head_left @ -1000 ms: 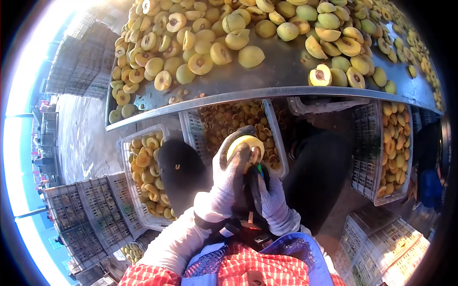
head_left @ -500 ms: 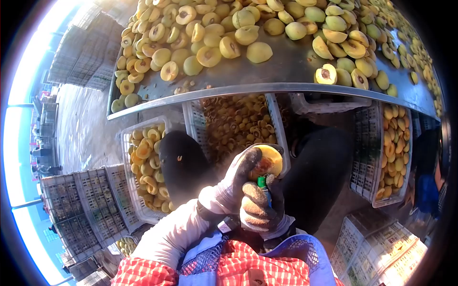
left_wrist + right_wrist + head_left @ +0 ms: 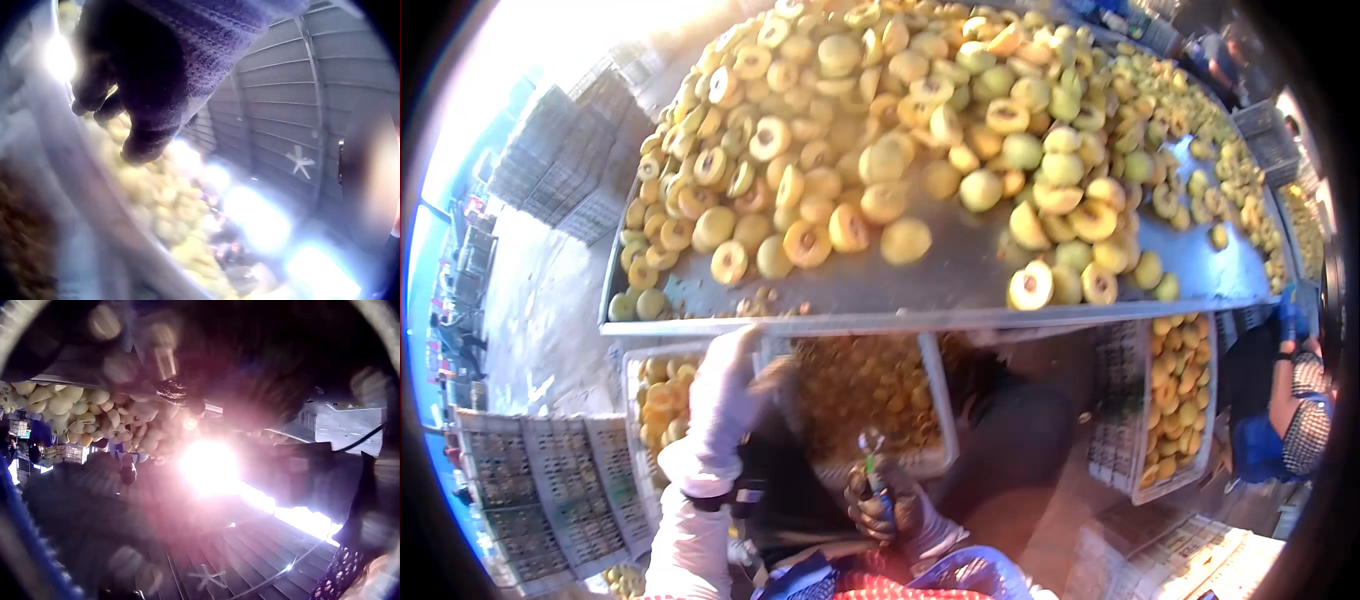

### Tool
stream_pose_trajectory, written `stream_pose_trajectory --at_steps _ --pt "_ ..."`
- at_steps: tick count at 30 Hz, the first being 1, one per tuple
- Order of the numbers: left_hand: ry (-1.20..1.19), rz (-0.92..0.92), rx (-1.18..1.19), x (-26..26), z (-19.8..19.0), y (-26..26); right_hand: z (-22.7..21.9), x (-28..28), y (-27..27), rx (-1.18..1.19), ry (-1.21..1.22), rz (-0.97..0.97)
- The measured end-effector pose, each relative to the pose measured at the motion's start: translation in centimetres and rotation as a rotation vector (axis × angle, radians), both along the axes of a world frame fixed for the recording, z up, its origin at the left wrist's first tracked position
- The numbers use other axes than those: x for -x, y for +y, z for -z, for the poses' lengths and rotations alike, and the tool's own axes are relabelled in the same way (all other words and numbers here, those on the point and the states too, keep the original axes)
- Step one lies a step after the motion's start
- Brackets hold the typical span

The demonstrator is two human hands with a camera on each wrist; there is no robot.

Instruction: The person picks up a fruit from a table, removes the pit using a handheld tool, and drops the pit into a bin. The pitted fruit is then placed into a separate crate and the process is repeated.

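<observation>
In the head view my gloved left hand (image 3: 730, 385) is blurred by motion just below the table's front edge, beside a crate of yellow peach halves (image 3: 662, 395). No fruit shows in it; its dark fingers (image 3: 147, 140) hang loosely bent and apart in the left wrist view. Low in the middle, my gloved right hand (image 3: 890, 505) has its fingers curled round a small pitting tool (image 3: 870, 462) with a green collar and a shiny metal tip, pointing up. Halved peaches (image 3: 805, 243) lie heaped on the metal table (image 3: 960, 270). Glare and blur hide the right hand's grip in the right wrist view.
The table's raised metal rim (image 3: 900, 322) runs across in front of me. Below it stand a crate of brownish pieces (image 3: 940, 400) between my knees and a fruit crate (image 3: 1120, 420) at right. Stacked crates (image 3: 550, 480) stand left. Another person (image 3: 1290, 420) sits at far right.
The peach half held between both hands is gone from them. My left hand has swung left and away from the right, which keeps the tool. The head view has shifted, showing more table.
</observation>
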State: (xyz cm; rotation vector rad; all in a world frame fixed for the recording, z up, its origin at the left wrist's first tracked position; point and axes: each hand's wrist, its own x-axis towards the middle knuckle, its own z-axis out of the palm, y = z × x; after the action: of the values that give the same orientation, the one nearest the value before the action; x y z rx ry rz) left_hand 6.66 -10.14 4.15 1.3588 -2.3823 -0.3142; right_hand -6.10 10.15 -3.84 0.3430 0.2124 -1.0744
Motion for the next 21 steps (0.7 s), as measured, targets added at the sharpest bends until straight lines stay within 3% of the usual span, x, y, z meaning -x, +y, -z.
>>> stream_pose_trajectory --at_steps 1,2,3,4,5,8,11,15,19,21 --pt "0.037 0.092 -0.117 4.1 -0.5 -0.7 1.6 -0.8 0.7 -0.007 -0.007 0.008" --pt "0.024 0.241 -0.090 7.2 0.5 -2.1 3.5 -1.8 0.9 0.157 0.175 0.126" --pt "-0.168 0.235 -0.086 10.6 0.3 -3.1 -1.0 -0.1 -0.3 -0.232 0.298 -0.028" --pt "-0.357 0.231 -0.079 13.9 0.0 -3.8 2.0 -1.0 0.4 -0.124 0.280 0.060" --pt "-0.489 0.261 -0.071 16.4 0.6 -5.4 5.6 -1.4 0.6 -0.093 0.076 -0.035" --pt "-0.596 0.289 -0.176 20.6 4.2 -9.8 6.2 -0.5 -1.2 -0.093 0.119 -0.024" --pt "-0.654 0.343 -0.061 21.1 5.6 -10.1 6.3 0.3 -2.3 -0.101 0.166 0.008" --pt "-0.552 0.326 -0.145 19.7 5.5 -9.4 6.8 0.4 -2.8 -0.103 0.193 0.044" --pt "-0.669 0.378 -0.175 17.1 4.1 -8.4 6.8 0.2 -1.9 -0.096 0.218 0.075" --pt "-0.600 0.367 -0.105 16.0 5.1 -8.0 7.1 0.3 -1.2 -0.095 0.240 0.099"
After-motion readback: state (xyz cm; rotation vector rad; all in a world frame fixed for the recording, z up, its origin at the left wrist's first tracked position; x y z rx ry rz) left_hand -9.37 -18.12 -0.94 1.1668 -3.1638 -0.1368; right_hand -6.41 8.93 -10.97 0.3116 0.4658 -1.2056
